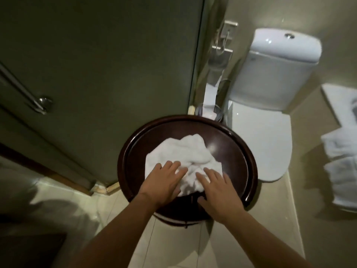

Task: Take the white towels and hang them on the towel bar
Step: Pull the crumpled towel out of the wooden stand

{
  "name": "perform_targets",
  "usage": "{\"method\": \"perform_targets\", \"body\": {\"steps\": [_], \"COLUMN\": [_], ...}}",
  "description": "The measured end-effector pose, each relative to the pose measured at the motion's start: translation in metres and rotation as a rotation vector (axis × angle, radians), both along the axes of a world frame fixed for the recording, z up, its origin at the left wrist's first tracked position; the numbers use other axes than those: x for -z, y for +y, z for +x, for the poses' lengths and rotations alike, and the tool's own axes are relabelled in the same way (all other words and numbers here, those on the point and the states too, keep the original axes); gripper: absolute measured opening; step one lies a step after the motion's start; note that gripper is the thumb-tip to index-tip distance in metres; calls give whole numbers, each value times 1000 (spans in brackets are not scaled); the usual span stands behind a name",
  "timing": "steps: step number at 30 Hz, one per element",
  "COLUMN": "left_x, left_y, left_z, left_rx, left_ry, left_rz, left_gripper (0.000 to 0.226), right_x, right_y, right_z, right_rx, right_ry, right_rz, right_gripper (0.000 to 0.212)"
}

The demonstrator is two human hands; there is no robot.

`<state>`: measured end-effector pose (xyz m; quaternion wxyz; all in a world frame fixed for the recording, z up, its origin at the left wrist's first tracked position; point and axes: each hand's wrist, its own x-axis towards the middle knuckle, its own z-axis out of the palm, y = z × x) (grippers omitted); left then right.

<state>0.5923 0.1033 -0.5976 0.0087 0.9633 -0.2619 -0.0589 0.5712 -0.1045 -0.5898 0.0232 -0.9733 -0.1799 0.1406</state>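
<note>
A crumpled white towel point(185, 155) lies on a round dark wooden tray table point(239, 151) in front of me. My left hand point(164, 182) rests flat on the towel's near left part, fingers spread. My right hand point(216, 190) lies on the towel's near right edge, fingers apart, thumb on the wood. Neither hand has closed around the cloth. A metal bar point(21, 88) is fixed to the glass door at the far left. More white towels point(342, 171) hang at the right edge, blurred.
A white toilet point(270, 93) with closed lid stands right behind the table. A toilet paper holder point(222, 53) is on the wall beside the glass shower door point(106, 55). A small bin point(208, 113) sits behind the table. Pale floor tiles lie below.
</note>
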Motion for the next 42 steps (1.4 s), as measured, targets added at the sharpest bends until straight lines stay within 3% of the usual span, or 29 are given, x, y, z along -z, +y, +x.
{"method": "perform_targets", "body": {"steps": [6, 11, 13, 15, 18, 20, 23, 28, 30, 33, 38, 42], "left_x": [0, 63, 85, 98, 97, 84, 55, -4, -30, -71, -125, -183], "left_y": [-6, -16, -18, -18, -20, -21, -9, 49, 76, 111, 165, 214], "left_z": [79, 122, 120, 126, 143, 150, 146, 132, 117, 83, 5, -63], "left_rx": [-134, -261, -319, -343, -403, -420, -476, -517, -563, -648, -797, -932], "left_ry": [150, 393, 495, 460, 474, 521, 544, 456, 393, 325, 248, 161], "left_rz": [48, 92, 17, -68, -212, -248, -263, -198, -205, -216, -205, -189], "left_gripper": [98, 126, 132, 121, 89, 75, 64, 84, 81, 69, 80, 74], "right_x": [-2, 60, 82, 92, 89, 83, 59, -6, -32, -79, -133, -176], "right_y": [-1, -2, -2, 0, 8, 11, 24, 84, 113, 154, 220, 287], "right_z": [83, 142, 151, 163, 177, 180, 178, 186, 185, 167, 117, 72], "right_rx": [-47, -12, 28, 68, 107, 116, 132, 29, -37, -190, -339, -539], "right_ry": [35, 243, 354, 387, 328, 302, 337, 363, 351, 301, 284, 251], "right_rz": [10, -3, 17, 73, 141, 148, 165, 199, 206, 160, 135, 171], "right_gripper": [95, 123, 130, 123, 87, 72, 66, 64, 66, 73, 67, 61]}}
